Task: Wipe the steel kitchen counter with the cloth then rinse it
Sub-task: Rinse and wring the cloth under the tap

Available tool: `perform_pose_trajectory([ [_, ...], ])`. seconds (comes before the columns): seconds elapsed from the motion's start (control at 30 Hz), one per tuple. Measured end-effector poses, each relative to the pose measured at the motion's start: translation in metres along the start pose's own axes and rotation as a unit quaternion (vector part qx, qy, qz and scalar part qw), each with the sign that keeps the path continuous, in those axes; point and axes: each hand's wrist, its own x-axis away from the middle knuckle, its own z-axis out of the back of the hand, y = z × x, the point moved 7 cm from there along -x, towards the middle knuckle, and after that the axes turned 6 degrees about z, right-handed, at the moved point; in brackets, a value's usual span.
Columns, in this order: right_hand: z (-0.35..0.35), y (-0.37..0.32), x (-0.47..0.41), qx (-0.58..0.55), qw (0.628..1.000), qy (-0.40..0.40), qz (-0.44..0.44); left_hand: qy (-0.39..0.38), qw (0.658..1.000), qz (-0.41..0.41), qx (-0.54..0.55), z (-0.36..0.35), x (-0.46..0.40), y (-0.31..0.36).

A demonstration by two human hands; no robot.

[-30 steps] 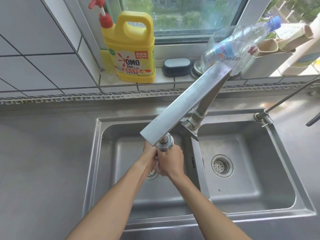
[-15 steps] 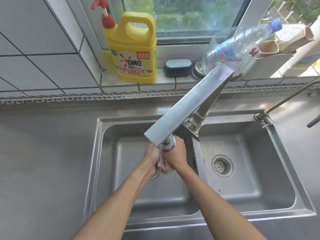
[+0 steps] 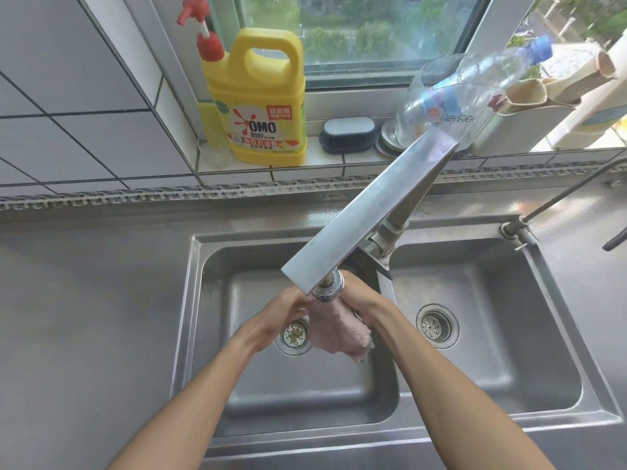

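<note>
Both hands met under the faucet head (image 3: 328, 289) over the left basin (image 3: 305, 395) of the double sink. The left hand (image 3: 285, 308) had its fingers curled in toward the top of the pink cloth (image 3: 339, 329), and the right hand (image 3: 359, 293) closed on the same bunched upper end from the other side; the spout hid the fingertips of both, so exactly how each pinched it could not be made out. The cloth hung down between the wrists in a limp, crumpled fold, its lower edge loose above the basin floor and just beside the left drain strainer (image 3: 294, 334). It looked soaked through, so it would likely handle as soft, floppy and a little heavier than when dry, slippery only in the sense that wet folds slide over each other. Gathering it by the bunched top, as here, seemed the sensible hold for rubbing and wringing; a grip on one corner would probably let the rest swing and drip. Whether water was running could not be told. Beyond the hands lay the right basin (image 3: 492, 368), the steel counter (image 3: 84, 317) to the left, and on the sill a yellow detergent jug (image 3: 261, 106) and a clear plastic bottle (image 3: 475, 89) lying tilted.
</note>
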Motion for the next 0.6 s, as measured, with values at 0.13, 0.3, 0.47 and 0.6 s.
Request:
perform_pose_trajectory([
  [0.13, 0.009, -0.009, 0.003, 0.015, 1.000, -0.003, 0.014, 0.036, 0.999, 0.000, -0.035, 0.000, 0.006, 0.006],
  [0.3, 0.026, 0.008, 0.011, 0.048, 0.996, 0.065, -0.033, 0.148, 0.988, -0.049, 0.002, 0.012, 0.012, 0.014],
  [0.47, 0.002, 0.048, 0.022, -0.038, 0.995, 0.021, -0.092, 0.164, 0.979, -0.043, 0.110, 0.014, 0.019, 0.009],
  [0.6, -0.025, 0.052, 0.020, -0.184, 0.981, 0.003, -0.063, 0.191, 0.969, -0.045, 0.148, 0.015, 0.023, 0.009],
])
